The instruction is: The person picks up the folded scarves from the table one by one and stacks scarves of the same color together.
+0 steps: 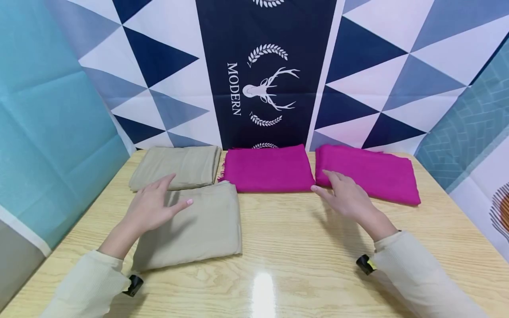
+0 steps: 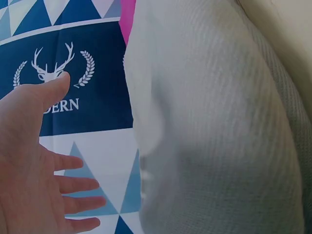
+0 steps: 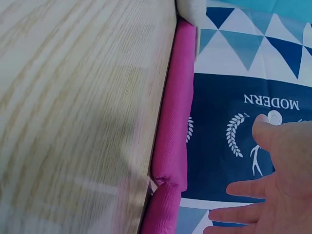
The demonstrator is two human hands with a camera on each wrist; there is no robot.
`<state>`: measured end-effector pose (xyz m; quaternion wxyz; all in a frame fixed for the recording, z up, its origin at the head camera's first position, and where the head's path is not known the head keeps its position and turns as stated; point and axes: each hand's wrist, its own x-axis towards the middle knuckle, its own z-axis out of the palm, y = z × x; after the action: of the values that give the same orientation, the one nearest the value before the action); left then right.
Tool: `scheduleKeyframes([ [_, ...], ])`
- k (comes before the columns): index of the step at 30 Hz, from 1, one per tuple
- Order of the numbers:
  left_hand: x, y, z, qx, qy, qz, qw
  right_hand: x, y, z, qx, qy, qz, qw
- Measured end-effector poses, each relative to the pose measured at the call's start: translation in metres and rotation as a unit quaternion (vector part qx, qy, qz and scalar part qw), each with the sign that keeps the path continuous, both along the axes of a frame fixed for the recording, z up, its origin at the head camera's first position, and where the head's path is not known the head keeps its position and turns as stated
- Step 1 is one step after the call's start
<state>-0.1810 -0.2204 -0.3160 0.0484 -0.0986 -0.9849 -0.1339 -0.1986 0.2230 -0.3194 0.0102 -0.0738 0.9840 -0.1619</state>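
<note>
My left hand [image 1: 149, 206] is over a folded beige cloth [image 1: 210, 225] on the near left of the table, fingers spread and grasping nothing. Behind that cloth lies a second folded beige cloth [image 1: 184, 165], partly covered by my fingers in the head view. A folded magenta cloth [image 1: 268, 170] with a fringed left edge lies in the middle of the back row. Beside it on the right is another folded magenta cloth [image 1: 381, 176], set at a slight slant. My right hand [image 1: 346, 196] overlaps its near left corner, fingers extended and holding nothing; its shadow falls on the wood.
The light wooden table [image 1: 286, 238] carries all the cloths. A patterned backdrop [image 1: 262, 79] with a deer head and triangles stands right behind the back row. A teal panel [image 1: 51, 119] borders the left side. Each wrist wears a small black device [image 1: 134, 285].
</note>
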Motion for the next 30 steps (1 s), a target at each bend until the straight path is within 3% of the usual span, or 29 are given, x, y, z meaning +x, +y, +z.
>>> scheduleKeyframes([
  [8, -0.001, -0.003, -0.002, 0.005, -0.006, 0.002, 1.0000, 0.000, 0.000, 0.001, -0.005, -0.005, -0.001, 1.0000],
  [17, -0.002, -0.010, -0.007, 0.010, -0.035, 0.010, 0.9993, 0.001, -0.002, 0.001, -0.049, -0.017, 0.022, 0.9984],
  [30, -0.006, -0.018, -0.012, 0.020, -0.054, 0.011, 0.9983, -0.003, -0.013, -0.001, -0.075, -0.019, 0.043, 0.9960],
])
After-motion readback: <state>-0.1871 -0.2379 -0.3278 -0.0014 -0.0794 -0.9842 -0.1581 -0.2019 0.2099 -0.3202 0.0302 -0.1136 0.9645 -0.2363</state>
